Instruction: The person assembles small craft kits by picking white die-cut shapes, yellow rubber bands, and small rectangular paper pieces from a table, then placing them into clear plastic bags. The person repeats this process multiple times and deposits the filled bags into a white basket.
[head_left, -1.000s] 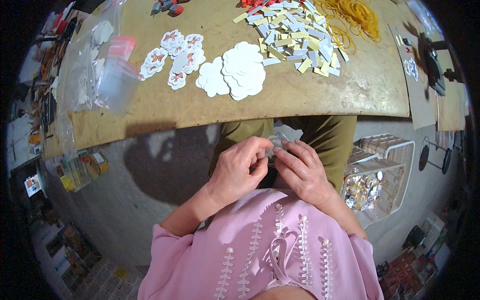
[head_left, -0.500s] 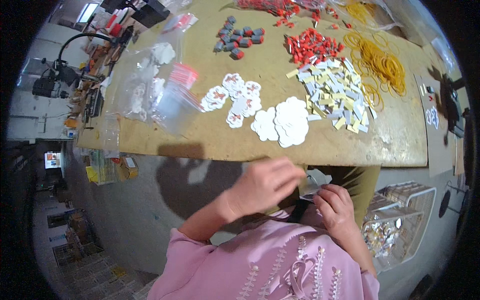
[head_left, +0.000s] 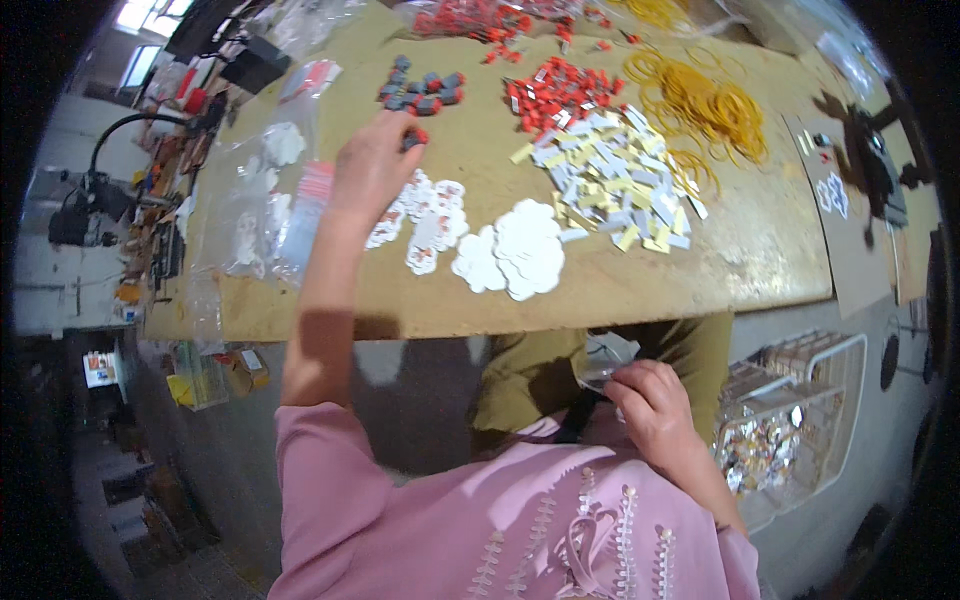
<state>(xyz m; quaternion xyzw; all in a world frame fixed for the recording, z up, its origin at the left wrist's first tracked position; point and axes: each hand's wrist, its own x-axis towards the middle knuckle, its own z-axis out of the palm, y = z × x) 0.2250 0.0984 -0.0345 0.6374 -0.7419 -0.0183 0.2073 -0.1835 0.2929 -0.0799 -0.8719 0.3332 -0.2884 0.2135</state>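
My left hand (head_left: 372, 165) reaches over the table, its fingertips closed around a small grey-and-red piece (head_left: 413, 139) just in front of a group of similar grey-and-red pieces (head_left: 425, 95). Low at my lap, my right hand (head_left: 653, 402) grips a small clear plastic bag (head_left: 600, 368); part of the bag is hidden behind the fingers. Printed scalloped cards (head_left: 432, 225) lie near my left forearm, and beside them is a pile of plain white scalloped cards (head_left: 528, 250).
Red small parts (head_left: 562, 92), white-and-yellow strips (head_left: 615, 180) and yellow rubber bands (head_left: 700, 105) are heaped across the table (head_left: 720, 285). Clear bags (head_left: 245, 215) lie at the left. A white basket (head_left: 790, 450) of packed items stands at my lower right.
My left hand has moved from above my lap, forward and left, to the grey-and-red pieces, taking hold of one. My right hand has stayed low with the bag. The view has shifted slightly.
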